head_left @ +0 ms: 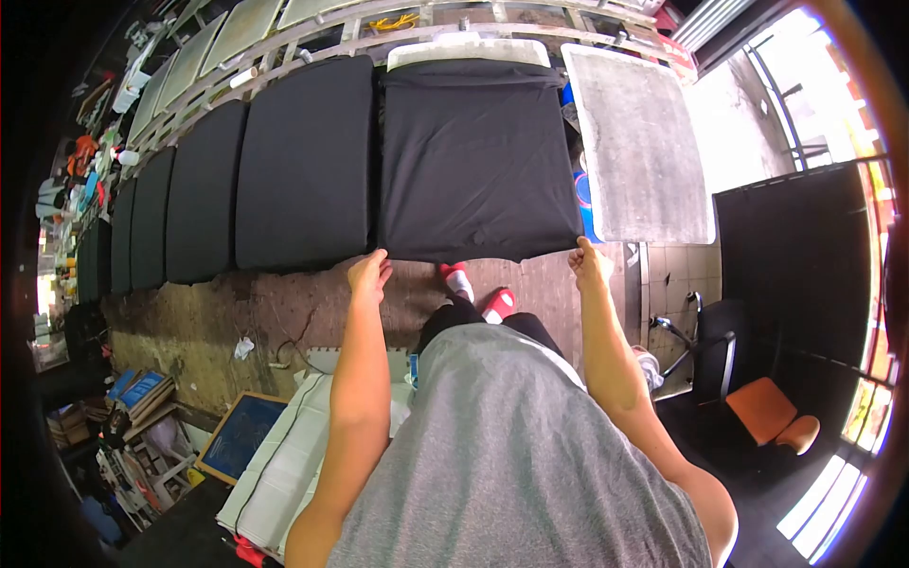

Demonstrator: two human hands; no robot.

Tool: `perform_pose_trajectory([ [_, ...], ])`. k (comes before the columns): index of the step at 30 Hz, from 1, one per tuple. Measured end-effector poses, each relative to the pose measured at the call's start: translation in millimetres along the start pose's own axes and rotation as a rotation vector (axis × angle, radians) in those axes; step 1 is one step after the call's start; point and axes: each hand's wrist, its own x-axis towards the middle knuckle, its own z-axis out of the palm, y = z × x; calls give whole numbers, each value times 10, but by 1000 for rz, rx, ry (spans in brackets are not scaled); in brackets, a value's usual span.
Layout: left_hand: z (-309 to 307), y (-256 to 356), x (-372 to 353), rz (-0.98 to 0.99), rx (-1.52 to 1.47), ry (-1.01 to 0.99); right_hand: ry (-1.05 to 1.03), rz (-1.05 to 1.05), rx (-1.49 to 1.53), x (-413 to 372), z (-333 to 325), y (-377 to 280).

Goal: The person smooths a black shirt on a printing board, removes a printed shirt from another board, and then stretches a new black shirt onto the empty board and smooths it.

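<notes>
A black T-shirt-like cloth (pixel 478 161) lies over a flat board in front of me, slightly wrinkled, with the board's pale end (pixel 464 53) showing beyond its far edge. My left hand (pixel 369 275) is closed on the near left corner of this black cloth. At the near right corner, my right hand (pixel 591 265) pinches the same cloth between thumb and fingers. The near edge hangs a little slack between both hands. Whether the cloth is a whole garment cannot be made out.
To the right is a bare grey board (pixel 644 142). Several boards covered in black cloth (pixel 305 166) run off to the left. A rail frame (pixel 426 19) lies behind them. An orange-seated chair (pixel 762 412) stands at right; a white padded item (pixel 275 464) and a blue framed panel (pixel 241 435) sit lower left.
</notes>
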Motion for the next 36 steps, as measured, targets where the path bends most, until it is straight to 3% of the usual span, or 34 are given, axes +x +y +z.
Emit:
perform_pose_trajectory([
  [9, 209, -163, 65, -87, -162, -5, -21, 82, 23, 86, 36, 168],
  [11, 263, -269, -18, -90, -204, -17, 64, 142, 61, -14, 101, 219],
  [12, 255, -391, -60, -167, -242, -78, 67, 143, 61, -87, 143, 257],
  [16, 496, -632, -415, -429, -285, -437, -292, 436, 11, -487, 323, 387],
  [19, 717, -717, -529, -451, -391, -586, -423, 548, 94, -528, 375, 494],
  [20, 740, -740, -497, -452, -394, -583, -493, 596, 184, -505, 378, 532],
  [23, 734, -989, -291, -418, -461, -593, -445, 619, 114, -466, 371, 584],
  [28, 738, -1184, -206, -415, -484, -285, -334, 491, 144, -240, 280, 962],
  [36, 798, -1110, -245, -394, -421, -250, -162, 462, 82, -222, 365, 936],
])
